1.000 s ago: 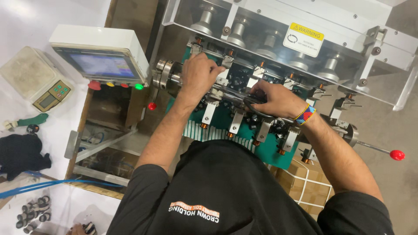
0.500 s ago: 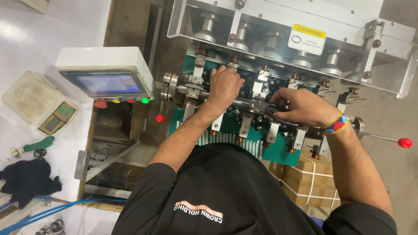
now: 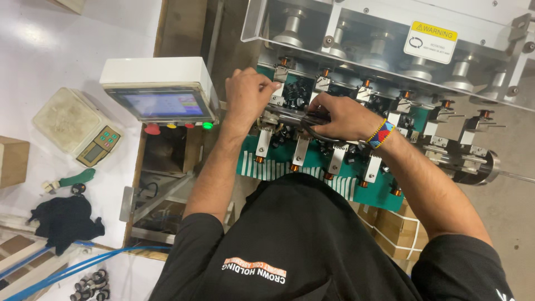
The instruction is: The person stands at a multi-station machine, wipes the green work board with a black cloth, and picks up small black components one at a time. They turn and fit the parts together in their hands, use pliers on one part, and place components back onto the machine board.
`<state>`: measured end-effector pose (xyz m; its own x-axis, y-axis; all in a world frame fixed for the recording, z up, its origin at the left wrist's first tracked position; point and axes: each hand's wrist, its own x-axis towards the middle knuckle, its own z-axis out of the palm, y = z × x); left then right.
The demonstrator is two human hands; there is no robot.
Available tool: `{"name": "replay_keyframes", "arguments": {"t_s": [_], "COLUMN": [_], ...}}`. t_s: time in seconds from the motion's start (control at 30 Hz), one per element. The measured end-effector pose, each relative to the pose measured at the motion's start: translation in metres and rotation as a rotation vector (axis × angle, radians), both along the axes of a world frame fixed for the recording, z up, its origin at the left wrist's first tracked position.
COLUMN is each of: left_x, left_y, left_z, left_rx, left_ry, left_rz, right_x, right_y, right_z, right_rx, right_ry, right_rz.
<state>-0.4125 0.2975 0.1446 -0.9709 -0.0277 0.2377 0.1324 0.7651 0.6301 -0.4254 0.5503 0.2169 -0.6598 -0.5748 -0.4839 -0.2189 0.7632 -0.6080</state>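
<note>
The metal shaft [image 3: 290,117] of the machine is lying across my view with its long axis running from about 9 o'clock to 3 o'clock, sitting above the green base plate [image 3: 312,161] at the middle of the frame. I am closing my left hand [image 3: 248,95] over its 9 o'clock end, fingers curled down onto a small metal bracket [image 3: 277,100] there; whether the fingers are actually clamping it, I cannot tell. My right hand [image 3: 340,117] is resting on the shaft just toward 3 o'clock from the left, wrapped around what looks like a dark tool handle [image 3: 312,131], with a beaded bracelet [image 3: 380,134] on the wrist. Both hands are touching the shaft line, the left slightly farther up toward 12 o'clock.

A row of silver clamps [image 3: 336,159] is hanging from the shaft toward 6 o'clock, crowding the space beneath my fingers. A clear guard with a yellow warning label [image 3: 430,42] is overhanging at 12 o'clock. The touchscreen control box [image 3: 161,92] is standing at 9 o'clock, near my left forearm, and a weighing scale [image 3: 75,125] is sitting beyond it on the white table [image 3: 44,50].
</note>
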Motion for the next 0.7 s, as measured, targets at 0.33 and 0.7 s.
{"name": "replay_keyframes", "arguments": {"t_s": [0.33, 0.7], "left_x": [-0.007, 0.002], "left_y": [0.011, 0.021], "left_z": [0.001, -0.015], "left_rx": [0.238, 0.302], "left_ry": [0.238, 0.075], "left_rz": [-0.005, -0.063], "right_x": [0.025, 0.207], "right_y": [0.018, 0.187], "right_z": [0.013, -0.090], "right_rx": [-0.038, -0.280], "right_ry": [0.054, -0.921], "right_rz": [-0.043, -0.711]}}
